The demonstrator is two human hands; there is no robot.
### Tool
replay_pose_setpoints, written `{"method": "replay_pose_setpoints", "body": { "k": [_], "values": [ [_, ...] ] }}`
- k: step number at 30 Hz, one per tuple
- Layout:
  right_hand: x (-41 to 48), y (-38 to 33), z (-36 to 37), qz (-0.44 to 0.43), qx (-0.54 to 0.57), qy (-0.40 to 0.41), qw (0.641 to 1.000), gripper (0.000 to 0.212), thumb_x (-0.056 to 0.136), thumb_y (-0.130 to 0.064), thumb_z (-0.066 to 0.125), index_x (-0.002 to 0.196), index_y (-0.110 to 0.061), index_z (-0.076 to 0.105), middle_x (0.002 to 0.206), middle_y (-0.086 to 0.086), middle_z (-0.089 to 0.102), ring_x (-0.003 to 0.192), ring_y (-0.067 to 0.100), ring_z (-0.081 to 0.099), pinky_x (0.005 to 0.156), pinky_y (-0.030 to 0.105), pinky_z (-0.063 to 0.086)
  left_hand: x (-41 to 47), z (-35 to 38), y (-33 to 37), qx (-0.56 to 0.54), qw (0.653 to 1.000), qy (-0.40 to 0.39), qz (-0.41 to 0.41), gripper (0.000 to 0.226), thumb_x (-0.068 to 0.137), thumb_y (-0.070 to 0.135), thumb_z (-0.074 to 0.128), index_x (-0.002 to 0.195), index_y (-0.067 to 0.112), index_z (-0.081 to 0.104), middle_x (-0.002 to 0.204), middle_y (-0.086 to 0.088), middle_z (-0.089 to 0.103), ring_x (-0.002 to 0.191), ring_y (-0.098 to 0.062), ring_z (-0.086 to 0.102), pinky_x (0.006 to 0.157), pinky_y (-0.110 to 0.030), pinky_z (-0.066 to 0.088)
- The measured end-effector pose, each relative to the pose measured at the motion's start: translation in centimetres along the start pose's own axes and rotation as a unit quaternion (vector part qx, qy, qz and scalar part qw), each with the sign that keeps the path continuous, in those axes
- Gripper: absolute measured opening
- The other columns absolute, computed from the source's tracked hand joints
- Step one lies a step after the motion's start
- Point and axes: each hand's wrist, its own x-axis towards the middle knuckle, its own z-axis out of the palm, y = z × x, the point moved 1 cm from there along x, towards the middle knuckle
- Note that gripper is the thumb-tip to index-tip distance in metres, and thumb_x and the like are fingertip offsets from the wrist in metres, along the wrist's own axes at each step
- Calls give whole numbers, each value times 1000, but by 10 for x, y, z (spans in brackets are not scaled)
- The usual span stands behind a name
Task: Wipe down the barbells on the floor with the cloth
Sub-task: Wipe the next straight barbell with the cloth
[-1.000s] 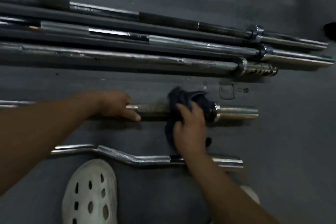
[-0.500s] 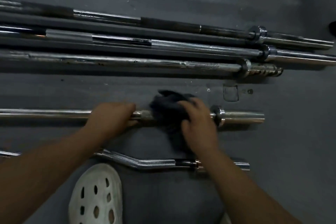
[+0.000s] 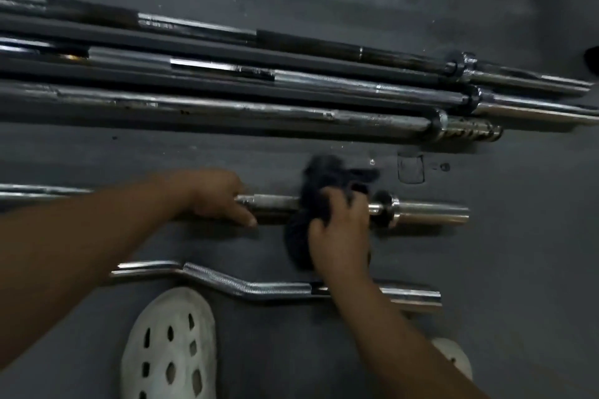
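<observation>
A straight chrome barbell (image 3: 428, 211) lies across the middle of the dark floor. My left hand (image 3: 215, 196) grips its shaft. Just to the right, my right hand (image 3: 340, 228) holds a dark cloth (image 3: 319, 178) wrapped around the shaft, close to the collar. The cloth hangs over both sides of the bar and hides that stretch of it. A curved chrome curl bar (image 3: 233, 282) lies nearer to me, partly under my right forearm. Farther back, several long barbells (image 3: 291, 110) lie side by side.
My white perforated clog (image 3: 168, 347) stands on the floor at the bottom, below the curl bar, and the toe of a second one (image 3: 453, 356) shows at the lower right. A small square mark (image 3: 411, 168) sits on the floor above the barbell's sleeve.
My right hand has slid the cloth back to the right along the shaft toward the collar, after moving it left half a second ago. My left hand keeps its hold on the bar.
</observation>
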Motion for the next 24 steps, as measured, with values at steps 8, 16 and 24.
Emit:
{"method": "replay_pose_setpoints", "body": {
  "k": [8,16,24],
  "values": [
    [13,22,-23,73,-192,-9,979,47,81,-25,61,125,-11,52,152,15,35,138,39,31,109,57,31,1,19,-5,35,996,79,-8,47,78,69,65,100,27,65,96,3,69,88,-20,64,71,-29,47],
    [50,21,-54,-23,-264,-90,960,67,87,-52,58,141,-20,35,122,8,62,122,36,49,102,47,41,3,21,-6,70,990,116,21,50,80,72,60,104,28,63,103,5,68,93,-20,63,69,-29,41],
    [12,-8,3,-22,-173,-27,984,56,75,-51,60,129,-35,58,142,14,43,124,41,42,97,53,42,2,4,-9,18,996,85,36,49,77,71,65,89,24,57,87,8,66,81,-16,61,66,-32,46]
  ]
}}
